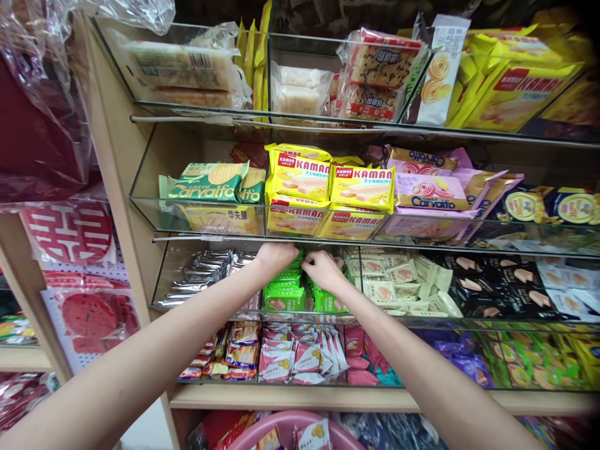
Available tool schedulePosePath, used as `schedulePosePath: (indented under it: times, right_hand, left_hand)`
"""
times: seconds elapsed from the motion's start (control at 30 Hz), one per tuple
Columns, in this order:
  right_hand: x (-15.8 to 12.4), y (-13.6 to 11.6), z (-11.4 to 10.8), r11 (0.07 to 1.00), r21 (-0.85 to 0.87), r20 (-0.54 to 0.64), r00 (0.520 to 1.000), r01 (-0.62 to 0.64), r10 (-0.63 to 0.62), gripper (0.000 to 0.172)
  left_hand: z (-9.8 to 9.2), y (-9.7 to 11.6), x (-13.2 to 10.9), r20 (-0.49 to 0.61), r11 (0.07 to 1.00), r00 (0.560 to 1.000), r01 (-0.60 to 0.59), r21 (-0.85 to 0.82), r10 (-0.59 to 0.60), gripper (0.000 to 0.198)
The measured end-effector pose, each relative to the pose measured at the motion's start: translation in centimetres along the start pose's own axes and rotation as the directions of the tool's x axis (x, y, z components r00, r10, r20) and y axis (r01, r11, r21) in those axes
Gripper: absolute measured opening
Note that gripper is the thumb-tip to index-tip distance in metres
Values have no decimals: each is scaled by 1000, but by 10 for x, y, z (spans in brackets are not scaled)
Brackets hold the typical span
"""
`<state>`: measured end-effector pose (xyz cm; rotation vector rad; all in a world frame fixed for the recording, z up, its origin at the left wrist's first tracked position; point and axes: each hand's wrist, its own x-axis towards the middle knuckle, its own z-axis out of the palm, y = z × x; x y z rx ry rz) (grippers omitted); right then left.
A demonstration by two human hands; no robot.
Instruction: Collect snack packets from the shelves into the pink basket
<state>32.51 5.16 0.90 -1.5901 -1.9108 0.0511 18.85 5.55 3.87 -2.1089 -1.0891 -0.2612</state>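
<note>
Both arms reach into the third shelf, over a compartment of bright green snack packets (285, 299). My left hand (277, 257) is at the back of the left green stack, its fingers curled over and mostly hidden behind the hand. Beside it, my right hand (322, 269) has its fingers bent together above the right green stack (328, 301); what they hold, if anything, is too small to make out. A narrow gap separates the hands. Silver-wrapped sticks (197, 275) lie to the left, cream packets (387, 281) to the right.
Glass-fronted shelves hold yellow wafer packs (363, 187) just above the hands. Below are pink-and-white packets (276, 359) and a pink basin (248, 434). A wooden side panel (117, 150) stands at left, with red decorations (70, 231) beyond it.
</note>
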Motion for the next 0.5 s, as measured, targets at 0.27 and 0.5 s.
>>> schedulePosePath:
  times: [0.27, 0.5]
  right_hand:
    - [-90, 14, -21, 967, 76, -262, 941, 243, -216, 17]
    - [-292, 136, 7, 969, 192, -298, 932, -154, 207, 31]
  left_hand:
    - [-16, 7, -10, 104, 1000, 995, 6, 8, -7, 12]
    - [-36, 9, -95, -14, 982, 997, -82, -168, 81, 24]
